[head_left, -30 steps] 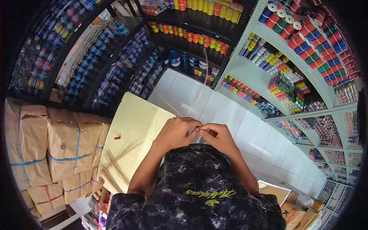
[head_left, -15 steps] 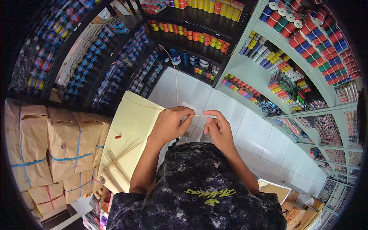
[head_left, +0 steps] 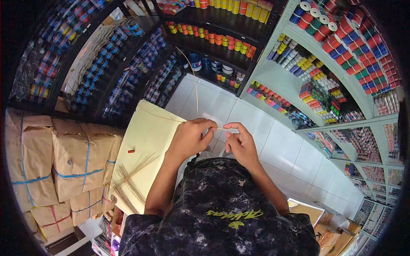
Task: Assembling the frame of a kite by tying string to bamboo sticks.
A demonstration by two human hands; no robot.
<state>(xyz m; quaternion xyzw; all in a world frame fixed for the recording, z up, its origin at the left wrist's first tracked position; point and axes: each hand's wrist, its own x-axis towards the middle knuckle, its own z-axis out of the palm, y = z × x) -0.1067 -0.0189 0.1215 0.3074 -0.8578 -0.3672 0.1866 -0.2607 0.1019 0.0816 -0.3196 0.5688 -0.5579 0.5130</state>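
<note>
My left hand is closed, thumb and index finger pinching a thin pale strip that looks like cane or bamboo. A short end of it sticks out toward my right hand, while a long stretch arcs up beyond my left hand toward the dark shelves. The index finger of my right hand reaches to the short end, with the thumb below and a gap between them; the other fingers are curled. To the left, a pale yellow board carries a bundle of thin brown sticks and a small red piece.
Brown paper parcels tied with blue string are stacked at the left. Dark shelves with colourful spools stand ahead, pale green shelves at the right. White floor tiles lie beyond my hands. A cardboard box is at lower right.
My right hand has moved slightly left, bringing its index finger and thumb closer to the strip's short end. My left hand keeps its pinch in nearly the same place.
</note>
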